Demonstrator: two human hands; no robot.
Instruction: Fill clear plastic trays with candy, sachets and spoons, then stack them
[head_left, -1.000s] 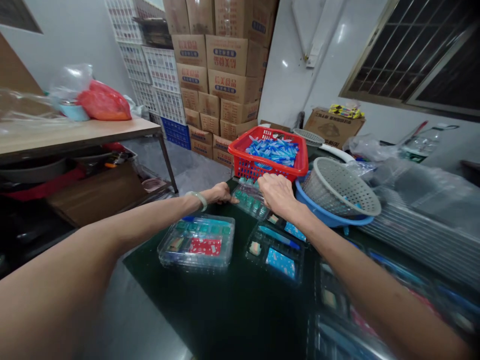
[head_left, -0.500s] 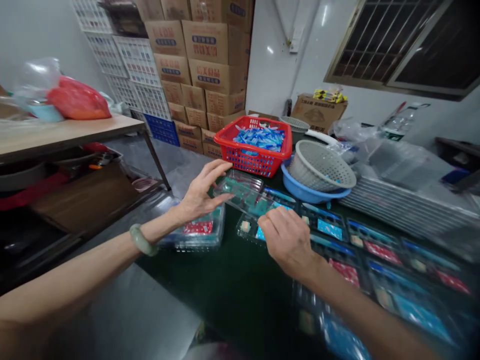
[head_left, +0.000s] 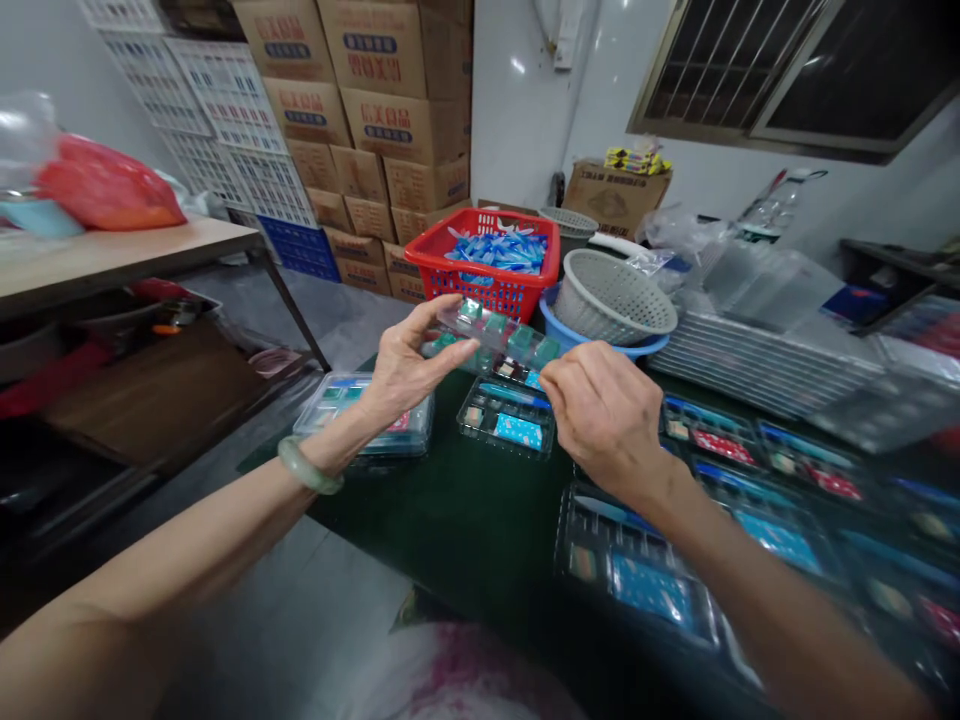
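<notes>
Clear tray with green pieces (head_left: 517, 338) is in the air above the far part of the dark green worktop (head_left: 457, 525). At the left edge lies a stack of clear boxes (head_left: 337, 402). The left hand (head_left: 409, 362) grips the tray's left end between thumb and fingers. The red basket (head_left: 480, 290) stands near the far edge. The right hand (head_left: 604, 415) is closed on the tray's right end. Toward the right edge lie filled trays (head_left: 720, 445), perhaps all of one kind, because they are blurred.
</notes>
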